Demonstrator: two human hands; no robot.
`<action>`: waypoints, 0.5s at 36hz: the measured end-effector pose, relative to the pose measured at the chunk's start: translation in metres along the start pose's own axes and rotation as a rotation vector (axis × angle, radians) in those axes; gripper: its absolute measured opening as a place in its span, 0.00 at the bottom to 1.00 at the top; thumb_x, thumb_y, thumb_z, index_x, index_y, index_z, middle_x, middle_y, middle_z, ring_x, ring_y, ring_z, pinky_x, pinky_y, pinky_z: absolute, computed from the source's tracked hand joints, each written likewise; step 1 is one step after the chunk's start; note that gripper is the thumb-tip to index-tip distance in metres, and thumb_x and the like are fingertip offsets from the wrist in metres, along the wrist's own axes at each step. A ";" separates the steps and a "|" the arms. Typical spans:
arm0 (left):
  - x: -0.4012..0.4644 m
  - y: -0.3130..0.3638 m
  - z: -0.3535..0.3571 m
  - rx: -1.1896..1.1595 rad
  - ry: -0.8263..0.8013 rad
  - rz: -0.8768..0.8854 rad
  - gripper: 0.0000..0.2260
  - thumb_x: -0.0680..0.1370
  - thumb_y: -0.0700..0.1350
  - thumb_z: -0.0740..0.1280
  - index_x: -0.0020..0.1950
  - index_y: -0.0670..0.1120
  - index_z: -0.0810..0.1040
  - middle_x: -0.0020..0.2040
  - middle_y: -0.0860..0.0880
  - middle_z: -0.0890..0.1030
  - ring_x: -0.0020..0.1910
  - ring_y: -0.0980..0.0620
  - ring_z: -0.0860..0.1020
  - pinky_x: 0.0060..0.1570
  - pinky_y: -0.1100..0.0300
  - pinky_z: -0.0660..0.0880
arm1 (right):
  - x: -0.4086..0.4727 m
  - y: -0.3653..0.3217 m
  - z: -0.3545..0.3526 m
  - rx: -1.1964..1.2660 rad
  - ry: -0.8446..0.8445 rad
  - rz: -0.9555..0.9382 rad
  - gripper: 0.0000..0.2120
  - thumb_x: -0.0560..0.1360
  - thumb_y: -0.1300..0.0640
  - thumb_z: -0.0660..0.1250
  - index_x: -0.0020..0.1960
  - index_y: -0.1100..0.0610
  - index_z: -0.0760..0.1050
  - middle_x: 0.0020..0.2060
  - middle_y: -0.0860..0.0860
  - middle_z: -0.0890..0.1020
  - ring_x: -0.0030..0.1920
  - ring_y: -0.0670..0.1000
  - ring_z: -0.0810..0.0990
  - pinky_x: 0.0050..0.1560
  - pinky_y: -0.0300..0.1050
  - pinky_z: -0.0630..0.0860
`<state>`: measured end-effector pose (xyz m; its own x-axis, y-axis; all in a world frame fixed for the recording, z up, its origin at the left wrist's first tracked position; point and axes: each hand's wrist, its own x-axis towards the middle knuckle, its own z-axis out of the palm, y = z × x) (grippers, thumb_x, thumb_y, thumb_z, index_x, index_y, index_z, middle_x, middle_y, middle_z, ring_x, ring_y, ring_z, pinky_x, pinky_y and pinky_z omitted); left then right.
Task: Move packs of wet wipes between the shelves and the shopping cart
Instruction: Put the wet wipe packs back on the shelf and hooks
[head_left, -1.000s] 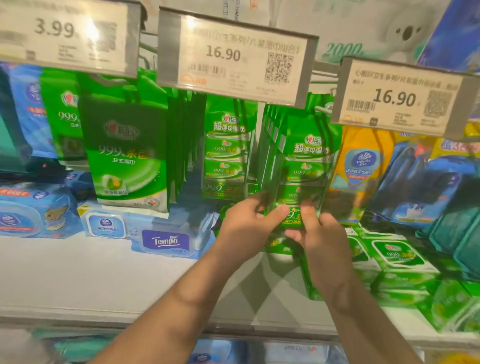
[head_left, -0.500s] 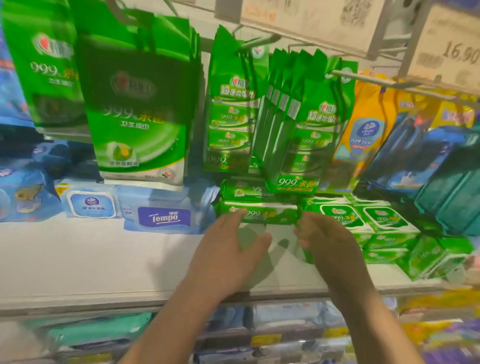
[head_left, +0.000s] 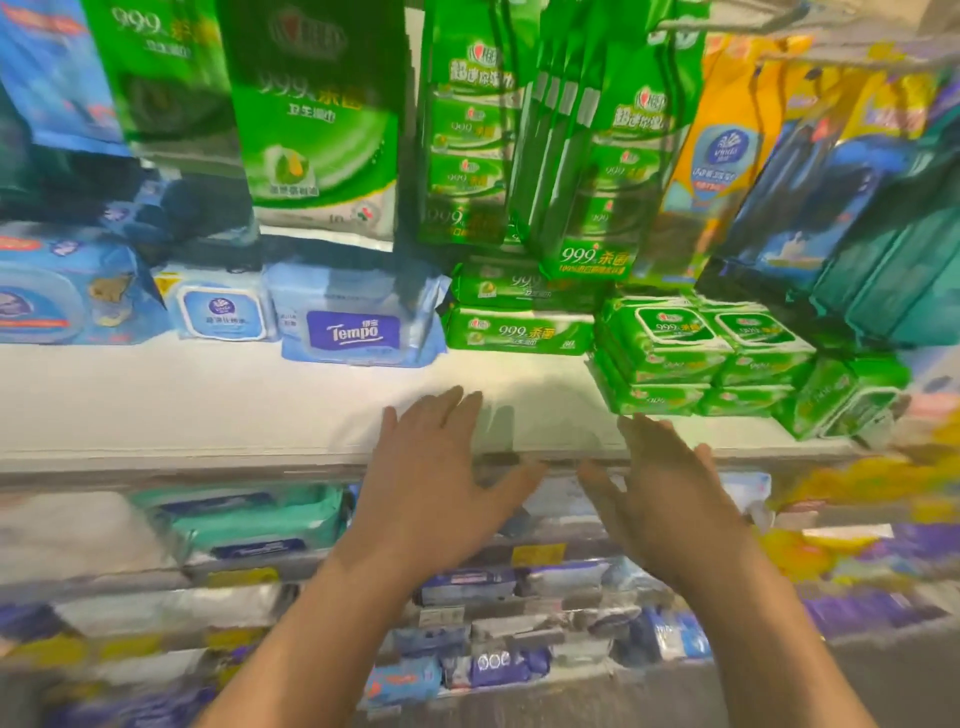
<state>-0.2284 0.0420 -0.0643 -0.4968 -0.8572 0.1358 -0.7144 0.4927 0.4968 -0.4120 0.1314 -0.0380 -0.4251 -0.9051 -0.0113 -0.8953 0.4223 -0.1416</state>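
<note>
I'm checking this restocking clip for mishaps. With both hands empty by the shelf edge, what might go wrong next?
1. The stack of flat green wipe packs sits at the front of the white shelf, just above the open right hand; a careless lift could knock it off.
2. The hanging green wipe bags dangle low over the lying packs; the open left hand reaching in might snag them.

white shelf (head_left: 208, 405) | blue Tempo pack (head_left: 358, 317) | green wipe packs (head_left: 519, 330)

Bare forearms, left hand (head_left: 431, 483), right hand (head_left: 670, 493), no sleeves.
</note>
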 end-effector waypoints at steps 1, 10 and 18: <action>-0.008 0.002 -0.001 -0.002 -0.017 -0.018 0.41 0.73 0.75 0.53 0.81 0.54 0.55 0.81 0.54 0.55 0.79 0.53 0.52 0.79 0.48 0.43 | -0.006 0.003 0.002 0.005 -0.014 -0.002 0.27 0.80 0.41 0.59 0.72 0.55 0.68 0.65 0.54 0.75 0.67 0.57 0.71 0.68 0.57 0.66; -0.097 0.019 0.012 0.058 0.024 -0.119 0.47 0.67 0.79 0.47 0.80 0.55 0.58 0.80 0.54 0.60 0.79 0.52 0.56 0.76 0.45 0.56 | -0.082 0.018 0.011 0.126 -0.081 -0.027 0.27 0.81 0.39 0.59 0.74 0.54 0.67 0.73 0.53 0.70 0.74 0.57 0.65 0.75 0.55 0.56; -0.185 0.018 0.006 0.204 0.042 -0.270 0.45 0.70 0.78 0.47 0.79 0.53 0.60 0.77 0.52 0.65 0.75 0.49 0.62 0.73 0.46 0.63 | -0.141 0.016 0.030 0.155 -0.155 -0.155 0.29 0.79 0.38 0.57 0.70 0.57 0.70 0.66 0.55 0.74 0.69 0.58 0.71 0.70 0.55 0.67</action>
<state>-0.1527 0.2102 -0.0853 -0.2587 -0.9641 0.0606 -0.9034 0.2637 0.3381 -0.3628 0.2646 -0.0681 -0.2485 -0.9602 -0.1275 -0.9121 0.2763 -0.3028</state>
